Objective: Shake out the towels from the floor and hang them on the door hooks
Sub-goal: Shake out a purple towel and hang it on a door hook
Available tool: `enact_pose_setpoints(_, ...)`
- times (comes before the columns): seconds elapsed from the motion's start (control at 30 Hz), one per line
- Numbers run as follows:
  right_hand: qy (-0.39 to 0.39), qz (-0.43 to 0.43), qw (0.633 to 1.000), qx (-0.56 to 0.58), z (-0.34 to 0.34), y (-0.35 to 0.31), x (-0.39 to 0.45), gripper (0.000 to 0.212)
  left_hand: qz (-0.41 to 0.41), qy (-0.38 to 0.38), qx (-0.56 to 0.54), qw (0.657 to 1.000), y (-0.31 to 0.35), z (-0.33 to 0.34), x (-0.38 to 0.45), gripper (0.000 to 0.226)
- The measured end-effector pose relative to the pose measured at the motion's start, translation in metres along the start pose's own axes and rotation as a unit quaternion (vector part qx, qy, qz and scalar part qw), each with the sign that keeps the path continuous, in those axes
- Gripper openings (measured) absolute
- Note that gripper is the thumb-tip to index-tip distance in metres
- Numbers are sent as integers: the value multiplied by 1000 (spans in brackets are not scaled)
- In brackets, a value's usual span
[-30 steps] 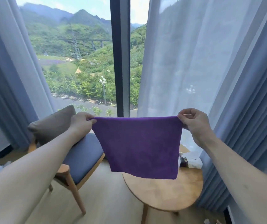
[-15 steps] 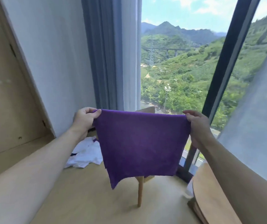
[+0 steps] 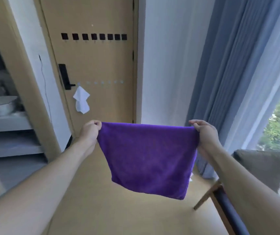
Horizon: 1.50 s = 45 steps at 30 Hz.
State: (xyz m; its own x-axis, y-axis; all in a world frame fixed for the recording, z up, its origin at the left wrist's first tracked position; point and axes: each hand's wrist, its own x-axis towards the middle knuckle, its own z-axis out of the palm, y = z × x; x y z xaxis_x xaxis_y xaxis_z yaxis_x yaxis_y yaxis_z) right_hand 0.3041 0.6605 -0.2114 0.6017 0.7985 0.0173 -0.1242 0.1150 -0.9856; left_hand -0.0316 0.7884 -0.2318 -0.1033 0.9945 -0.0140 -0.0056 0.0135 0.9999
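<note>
Purple towel [image 3: 148, 158]: centre of frame, stretched flat, apparently ready for hanging.
Left hand [image 3: 90, 133]: fingers pinch its upper left corner.
Right hand [image 3: 205, 136]: fingers grip its upper right corner.
Door hooks [image 3: 93, 36]: upper left, bare.
White towel [image 3: 82, 101]: hangs below.

Single view, head-worn, wide-angle. It looked forward and slightly down from the person's head, along both outstretched forearms. Left hand [image 3: 89, 132] and right hand [image 3: 204, 134] sat near the lens at mid-frame, with the purple towel [image 3: 148, 158] stretched between them. It faced the door [image 3: 98, 65] straight ahead and farther off, its row of dark hooks [image 3: 93, 36] high in frame. The curtain [image 3: 229, 73] filled the right side; lines bowed towards the frame edges. No second view overlapped it.
</note>
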Motion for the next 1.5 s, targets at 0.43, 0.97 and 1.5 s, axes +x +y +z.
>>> enact_pose_setpoints(0.43,-375,-19,918,-130,214,36,189,63,-24,43,-23,999,39,-51,179,55)
enact_pose_setpoints(0.97,-431,-17,877,-213,368,61,439,29,28,59,230,971,48,9,421,25)
enact_pose_setpoints(1.5,-385,-113,863,-308,630,122,674,16,42,81,234,968,34,-13,771,17)
